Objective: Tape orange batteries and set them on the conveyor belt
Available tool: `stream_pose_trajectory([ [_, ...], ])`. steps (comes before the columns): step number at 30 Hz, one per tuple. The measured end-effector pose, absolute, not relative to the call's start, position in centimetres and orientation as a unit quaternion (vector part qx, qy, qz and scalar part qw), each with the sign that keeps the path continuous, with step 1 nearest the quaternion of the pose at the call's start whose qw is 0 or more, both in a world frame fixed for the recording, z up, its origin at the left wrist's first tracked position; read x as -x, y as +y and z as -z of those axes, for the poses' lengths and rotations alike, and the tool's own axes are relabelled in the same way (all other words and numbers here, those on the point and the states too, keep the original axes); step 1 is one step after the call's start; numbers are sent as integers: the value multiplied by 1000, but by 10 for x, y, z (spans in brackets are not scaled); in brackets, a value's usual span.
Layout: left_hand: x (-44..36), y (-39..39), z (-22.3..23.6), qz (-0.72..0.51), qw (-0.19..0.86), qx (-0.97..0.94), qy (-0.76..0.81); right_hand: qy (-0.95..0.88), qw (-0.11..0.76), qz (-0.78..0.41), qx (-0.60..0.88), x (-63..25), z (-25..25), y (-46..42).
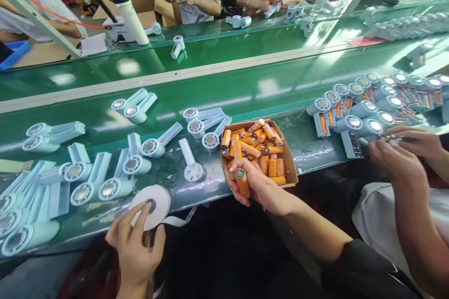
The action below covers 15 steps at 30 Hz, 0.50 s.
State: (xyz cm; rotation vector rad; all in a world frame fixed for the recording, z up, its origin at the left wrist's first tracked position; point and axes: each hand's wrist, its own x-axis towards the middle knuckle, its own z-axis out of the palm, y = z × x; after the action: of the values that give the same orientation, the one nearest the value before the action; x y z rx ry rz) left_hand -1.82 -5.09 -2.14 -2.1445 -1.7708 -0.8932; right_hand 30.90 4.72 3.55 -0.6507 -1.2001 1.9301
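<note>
My right hand (257,182) is closed around an orange cylindrical battery (241,178), its end facing me. It is at the near edge of a cardboard box (293,175) filled with more orange batteries (261,142). Beside the table edge my left hand (136,243) has its fingers spread, the fingertips touching the centre of a white tape roll (162,201). A loose tail of tape (180,219) hangs from the roll. Between the roll and the box lies a light-blue handheld fan body (192,168), face up.
Several light-blue fan bodies (84,191) with open handles cover the bench at left. At right, fan bodies with batteries (351,124) stand near a co-worker's hands (403,154). A green conveyor belt (228,84) runs behind. Other people sit across it, near a white tool (132,21).
</note>
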Motion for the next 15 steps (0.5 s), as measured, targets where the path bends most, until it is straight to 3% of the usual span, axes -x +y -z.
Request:
stream_pose_trajectory([
  [3, -22, -33, -10, 390, -64, 726, -562, -576, 277, -718, 273, -292, -42, 36],
  [6, -54, -8, -28, 433, -291, 713, -468, -605, 249, -712, 255, -278, -45, 28],
  [8, -60, 5, -29, 462, -376, 698, -398, -581, 230, -741, 247, -274, -42, 24],
  [11, -49, 14, -26, 480, -397, 720, -306, -524, 160, -812, 201, -275, -32, 18],
  [15, -30, 14, -35, 375, -402, 789, -273, -446, 64, -887, 101, -278, -12, 12],
])
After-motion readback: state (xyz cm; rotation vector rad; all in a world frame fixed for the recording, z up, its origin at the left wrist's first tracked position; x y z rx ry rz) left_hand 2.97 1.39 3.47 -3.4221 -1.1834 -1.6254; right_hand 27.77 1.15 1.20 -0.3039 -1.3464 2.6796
